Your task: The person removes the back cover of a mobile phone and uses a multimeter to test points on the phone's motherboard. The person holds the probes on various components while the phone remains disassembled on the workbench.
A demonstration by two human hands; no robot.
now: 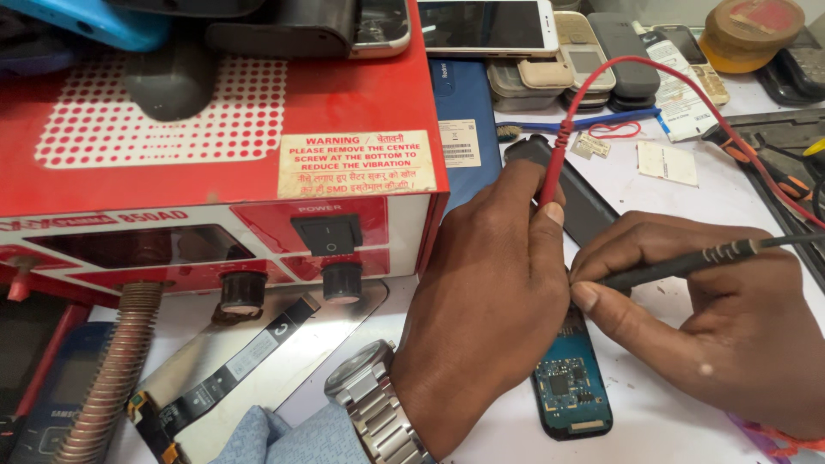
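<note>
— White workbench [687, 198], cluttered, with a big red-and-white metal station box [215, 146] at the left?

— Yes. Near its front, the left hand [490, 301] pinches a slim red probe [553, 167] between closed fingers. The right hand [730, 318] grips a thin black probe [679, 262].

— And the small blue circuit board [571, 387]?

— Lying flat on the bench, just under both hands.

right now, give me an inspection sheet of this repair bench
surface: white bench, scuffed
job's things: blue circuit board beneath the hands; red probe; black probe
clutter: phones stacked at back, tape roll, flex cable
hands: left hand pinches red probe; right hand pinches black probe
cables: red lead loops rightward
surroundings: red hot-air station with ribbed hose
</note>
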